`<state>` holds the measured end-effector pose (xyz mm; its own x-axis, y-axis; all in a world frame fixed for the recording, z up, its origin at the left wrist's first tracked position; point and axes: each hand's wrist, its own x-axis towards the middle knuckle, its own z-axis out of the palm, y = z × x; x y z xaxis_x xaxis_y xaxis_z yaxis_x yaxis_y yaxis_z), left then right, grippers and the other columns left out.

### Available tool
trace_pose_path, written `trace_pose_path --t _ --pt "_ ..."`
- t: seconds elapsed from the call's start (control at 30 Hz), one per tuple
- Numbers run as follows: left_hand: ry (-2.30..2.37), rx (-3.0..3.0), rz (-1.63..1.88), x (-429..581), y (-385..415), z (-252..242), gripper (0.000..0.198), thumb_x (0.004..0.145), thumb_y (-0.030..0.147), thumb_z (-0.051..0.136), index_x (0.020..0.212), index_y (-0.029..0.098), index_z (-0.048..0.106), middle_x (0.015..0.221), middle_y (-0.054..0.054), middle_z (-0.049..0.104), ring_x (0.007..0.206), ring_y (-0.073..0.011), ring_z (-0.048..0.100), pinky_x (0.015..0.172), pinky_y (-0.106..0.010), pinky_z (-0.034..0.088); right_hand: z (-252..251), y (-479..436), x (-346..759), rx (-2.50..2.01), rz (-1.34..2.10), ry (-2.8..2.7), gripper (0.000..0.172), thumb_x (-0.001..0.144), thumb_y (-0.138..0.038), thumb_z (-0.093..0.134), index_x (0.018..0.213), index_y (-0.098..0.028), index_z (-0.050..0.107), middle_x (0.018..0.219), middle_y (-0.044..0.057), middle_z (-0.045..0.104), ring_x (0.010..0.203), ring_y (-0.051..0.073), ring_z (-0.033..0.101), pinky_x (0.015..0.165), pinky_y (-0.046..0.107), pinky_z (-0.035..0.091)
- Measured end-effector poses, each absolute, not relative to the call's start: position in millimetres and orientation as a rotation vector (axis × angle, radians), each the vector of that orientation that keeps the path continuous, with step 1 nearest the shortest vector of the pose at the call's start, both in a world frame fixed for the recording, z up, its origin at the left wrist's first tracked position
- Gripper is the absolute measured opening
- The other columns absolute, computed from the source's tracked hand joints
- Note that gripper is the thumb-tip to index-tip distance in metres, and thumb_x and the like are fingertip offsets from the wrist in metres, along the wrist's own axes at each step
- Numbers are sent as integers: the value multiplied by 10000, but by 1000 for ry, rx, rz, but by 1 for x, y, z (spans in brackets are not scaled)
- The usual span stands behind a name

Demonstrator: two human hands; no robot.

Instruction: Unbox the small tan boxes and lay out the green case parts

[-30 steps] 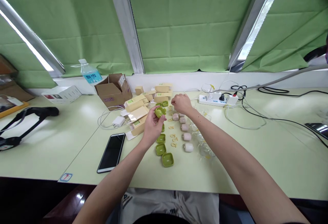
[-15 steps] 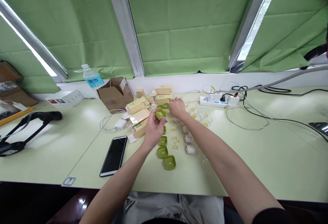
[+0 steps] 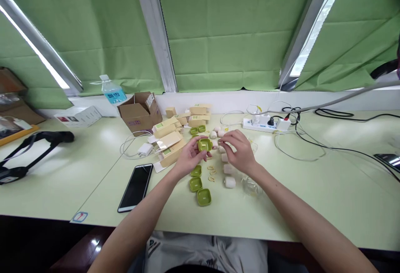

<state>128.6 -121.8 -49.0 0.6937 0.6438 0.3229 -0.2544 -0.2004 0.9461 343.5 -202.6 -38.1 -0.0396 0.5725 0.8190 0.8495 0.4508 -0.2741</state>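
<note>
My left hand [image 3: 189, 156] grips a small green square dish [image 3: 204, 144], its hollow side turned toward me. Just right of it, my right hand [image 3: 239, 150] has thumb and fingertips pinched together; whatever sits between them is too small to make out. Below the hands several more green dishes [image 3: 204, 197] stand in a column, with others [image 3: 201, 128] beyond. Beside that column lie small yellow loops [image 3: 211, 172]. Pale, short cylinders [image 3: 230, 182] form a row under and around my right hand. A clear plastic cup [image 3: 251, 186] rests beneath my right forearm.
Opened cream cartons [image 3: 171, 152] are piled left of the hands, before a brown cardboard box [image 3: 139, 112]. A phone [image 3: 135, 187] lies nearer me. At the back right, a power strip [image 3: 259, 124] trails cables. A black headset-like frame [image 3: 34, 152] sits far left.
My right hand has come back toward me from the far end of the rows and turned palm-inward. The green dish in my left hand has shifted right and now faces me.
</note>
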Motion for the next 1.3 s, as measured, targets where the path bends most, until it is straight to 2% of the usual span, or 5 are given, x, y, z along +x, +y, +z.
trace_pose_path --t 0.17,0.37,0.8,1.07,1.3 --pt "242 1619 714 131 -132 -50 503 893 341 838 1345 223 652 1235 -116 743 1060 -234 745 917 -355 611 -40 -242 324 -1092 -542 -1766 161 988 -157 657 1070 -250 760 951 60 736 857 224 578 743 391 445" --pt "341 1754 685 133 -147 -49 560 827 189 830 1368 205 685 1358 -121 729 1178 -263 717 1025 -380 589 -38 -246 311 -1273 -657 -1845 120 980 -195 689 880 -222 749 904 54 737 866 226 535 733 390 374" --pt "671 1998 980 129 -128 -45 458 870 285 765 1317 204 706 1232 -95 770 1083 -263 739 1008 -415 597 -41 -242 322 -1244 -542 -1611 92 1018 -212 624 991 -213 712 971 87 700 924 239 590 813 390 432" --pt "686 1537 1317 125 -93 -55 517 809 342 826 1271 170 666 1210 -123 773 1104 -247 749 1029 -413 607 -61 -213 326 -1674 -198 -2058 182 974 -160 641 861 -220 769 821 33 789 863 214 620 828 393 279" --pt "667 1529 1260 128 -95 -61 544 753 300 861 1247 177 669 1216 -122 770 1125 -259 750 1062 -441 594 -59 -196 313 -1868 -327 -2317 204 862 -63 630 809 -207 763 823 77 779 910 234 627 818 403 242"
